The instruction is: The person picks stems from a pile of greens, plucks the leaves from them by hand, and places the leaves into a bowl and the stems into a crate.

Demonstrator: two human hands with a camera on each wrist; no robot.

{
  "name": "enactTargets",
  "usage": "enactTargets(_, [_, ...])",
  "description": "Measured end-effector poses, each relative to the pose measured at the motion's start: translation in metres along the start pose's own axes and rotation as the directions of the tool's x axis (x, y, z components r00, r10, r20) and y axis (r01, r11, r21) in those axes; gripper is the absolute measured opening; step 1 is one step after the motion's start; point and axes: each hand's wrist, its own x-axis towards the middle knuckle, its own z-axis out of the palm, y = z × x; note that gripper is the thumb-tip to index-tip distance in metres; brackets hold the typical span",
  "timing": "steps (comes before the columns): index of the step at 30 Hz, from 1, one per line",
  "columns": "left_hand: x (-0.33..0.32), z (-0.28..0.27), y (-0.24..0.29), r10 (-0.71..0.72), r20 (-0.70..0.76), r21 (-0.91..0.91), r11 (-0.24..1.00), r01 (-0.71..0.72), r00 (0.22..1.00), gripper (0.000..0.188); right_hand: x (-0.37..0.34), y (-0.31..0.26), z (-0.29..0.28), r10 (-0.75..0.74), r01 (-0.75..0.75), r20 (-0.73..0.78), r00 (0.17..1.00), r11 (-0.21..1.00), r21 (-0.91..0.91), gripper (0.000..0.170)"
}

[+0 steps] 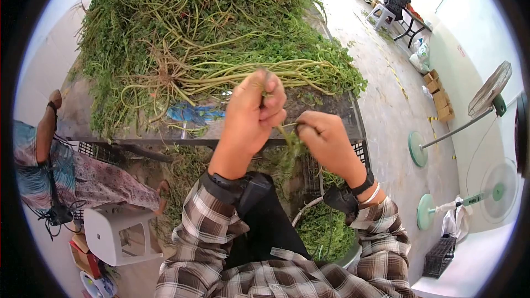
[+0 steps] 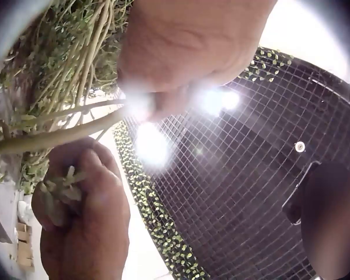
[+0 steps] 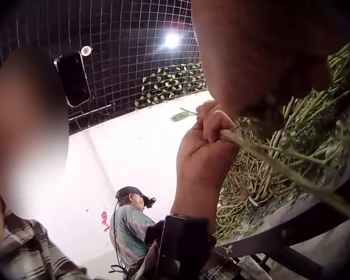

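My left hand grips a leafy green stem just in front of the table's near edge, its fingers curled round it. Close by on the right, my right hand has thumb and fingers curled on part of the same plant. Small leaves show between the right fingers in the left wrist view. Blurred foliage hangs below the two hands. In the right wrist view the stem slants down to the right from the left fist. Behind lies a big heap of leafy stems with pale roots.
The dark table carries the heap and a blue plastic piece. Beneath my arms stands a tub of greens. A person is at the left by a white stool. Fans stand right.
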Motion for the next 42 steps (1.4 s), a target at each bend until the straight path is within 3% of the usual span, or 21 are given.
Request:
enactTargets(2, [-0.003, 0.004, -0.008, -0.020, -0.011, 0.012, 1.000, 0.020, 1.000, 0.028, -0.003, 0.012, -0.002, 0.075, -0.073, -0.035, 0.997, 0.996, 0.050, 0.013])
enactTargets(3, [-0.001, 0.005, -0.008, -0.034, -0.010, 0.024, 0.999, 0.034, 0.999, 0.028, -0.003, 0.021, -0.009, 0.323, -0.259, -0.054, 0.945, 0.838, 0.481, 0.014])
enactTargets(4, [0.000, 0.005, -0.005, -0.021, -0.003, 0.028, 0.999, 0.021, 1.000, 0.028, -0.005, 0.031, -0.016, 0.536, -0.349, 0.049, 0.843, 0.475, 0.808, 0.015])
enactTargets(5, [-0.001, 0.004, -0.002, 0.008, -0.016, 0.007, 1.000, -0.008, 1.000, 0.028, -0.008, 0.047, -0.023, 0.514, -0.288, 0.062, 0.855, 0.374, 0.881, 0.015])
enactTargets(8, [-0.001, -0.001, 0.001, 0.031, -0.050, -0.034, 0.999, -0.033, 0.998, 0.028, -0.014, 0.021, -0.021, 0.581, -0.297, 0.032, 0.813, 0.369, 0.881, 0.015])
enactTargets(10, [0.000, 0.000, 0.001, 0.020, -0.019, -0.036, 0.999, -0.020, 1.000, 0.027, -0.020, 0.014, -0.021, 0.547, -0.364, 0.101, 0.831, 0.397, 0.843, 0.018])
enactTargets(12, [0.001, -0.001, -0.001, 0.005, 0.008, -0.054, 0.999, -0.005, 1.000, 0.027, -0.020, 0.007, -0.021, 0.402, -0.515, 0.324, 0.856, 0.617, 0.595, 0.024])
enactTargets(13, [0.001, 0.000, -0.002, -0.002, 0.025, -0.065, 0.998, 0.004, 1.000, 0.027, -0.018, -0.001, -0.015, 0.489, -0.599, 0.348, 0.800, 0.630, 0.495, 0.028])
enactTargets(14, [0.001, 0.000, -0.002, -0.006, 0.042, -0.078, 0.997, 0.009, 0.999, 0.028, -0.017, 0.000, -0.006, 0.484, -0.593, 0.344, 0.805, 0.633, 0.498, 0.028])
enactTargets(16, [0.001, 0.000, -0.002, -0.005, 0.048, -0.072, 0.997, 0.009, 0.999, 0.029, -0.017, 0.006, 0.010, 0.135, -0.216, 0.238, 0.962, 0.909, 0.357, 0.024])
enactTargets(21, [0.003, -0.005, -0.003, 0.015, 0.098, -0.105, 0.994, -0.005, 0.995, 0.027, -0.016, 0.001, 0.012, 0.189, -0.287, 0.306, 0.933, 0.904, 0.318, 0.017])
enactTargets(23, [0.003, 0.010, -0.008, 0.176, -0.094, 0.112, 0.980, -0.165, 0.980, 0.026, -0.015, 0.000, 0.011, 0.253, -0.269, 0.093, 0.963, 0.919, 0.289, 0.015])
enactTargets(24, [0.002, 0.015, -0.012, 0.178, -0.092, 0.112, 0.979, -0.168, 0.980, 0.026, -0.014, 0.000, 0.010, 0.250, -0.267, 0.093, 0.964, 0.920, 0.288, 0.015])
enactTargets(26, [0.000, 0.024, -0.020, 0.129, -0.110, 0.379, 0.922, -0.078, 0.986, 0.027, -0.012, 0.002, 0.006, 0.286, -0.268, -0.013, 0.958, 0.914, 0.304, 0.013])
enactTargets(28, [0.001, 0.018, -0.032, 0.070, -0.065, 0.355, 0.934, -0.042, 0.995, 0.029, -0.010, 0.003, 0.004, 0.303, -0.268, -0.071, 0.950, 0.912, 0.310, 0.013])
enactTargets(31, [0.000, 0.014, -0.037, 0.100, -0.069, 0.205, 0.975, -0.084, 0.993, 0.030, -0.010, 0.003, 0.006, 0.196, -0.167, -0.101, 0.975, 0.955, 0.246, 0.011])
enactTargets(33, [0.001, 0.017, -0.042, 0.109, -0.098, 0.214, 0.973, -0.086, 0.989, 0.030, -0.009, 0.004, 0.006, -0.062, 0.048, -0.172, 0.983, 0.995, -0.088, 0.011])
enactTargets(34, [0.001, 0.018, -0.044, 0.115, -0.125, 0.223, 0.971, -0.085, 0.985, 0.030, -0.009, 0.004, 0.006, -0.061, 0.046, -0.173, 0.983, 0.995, -0.087, 0.011])
enactTargets(38, [-0.002, 0.016, -0.037, 0.072, -0.123, 0.079, 0.995, -0.062, 0.990, 0.030, -0.005, 0.032, -0.013, 0.235, -0.201, -0.369, 0.899, 0.971, 0.130, 0.014])
enactTargets(39, [-0.004, 0.016, -0.030, 0.114, -0.098, 0.079, 0.991, -0.106, 0.989, 0.030, -0.004, 0.030, -0.027, 0.555, -0.355, -0.317, 0.769, 0.784, 0.510, 0.016])
enactTargets(42, [-0.005, 0.012, -0.016, 0.174, -0.100, 0.064, 0.984, -0.168, 0.980, 0.030, -0.013, 0.035, -0.043, 0.562, -0.145, -0.294, 0.773, 0.607, 0.781, 0.015])
